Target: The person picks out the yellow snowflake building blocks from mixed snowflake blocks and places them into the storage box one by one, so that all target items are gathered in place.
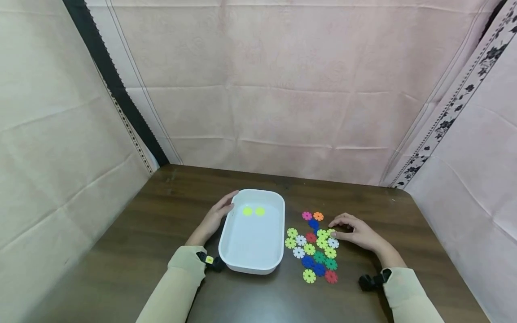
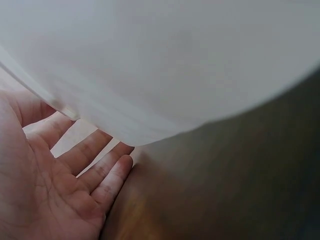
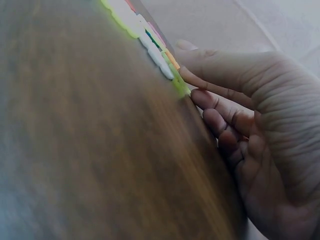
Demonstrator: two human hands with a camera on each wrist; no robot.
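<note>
My left hand (image 1: 215,219) is at the left side of a white rectangular tray (image 1: 252,233), thumb by the rim. In the left wrist view its extended fingers (image 2: 90,155) lie against the tray's outer wall. Two yellow-green discs (image 1: 247,211) lie inside the tray near its far end. To the right, my right hand (image 1: 357,232) reaches the upper right edge of a cluster of flower-shaped notched plastic discs. Thumb and forefinger pinch a yellow-green flower disc (image 1: 331,231), with the other fingers curled. A white flower disc (image 1: 333,242) lies just below it.
The cluster lies flat on the dark wooden table (image 1: 194,179), with a red disc (image 1: 331,277), a green disc (image 1: 319,256), a blue disc (image 1: 308,261), an orange disc (image 1: 318,216) and a pink disc (image 1: 307,216). Pale cloth (image 1: 282,89) hangs behind and along both sides.
</note>
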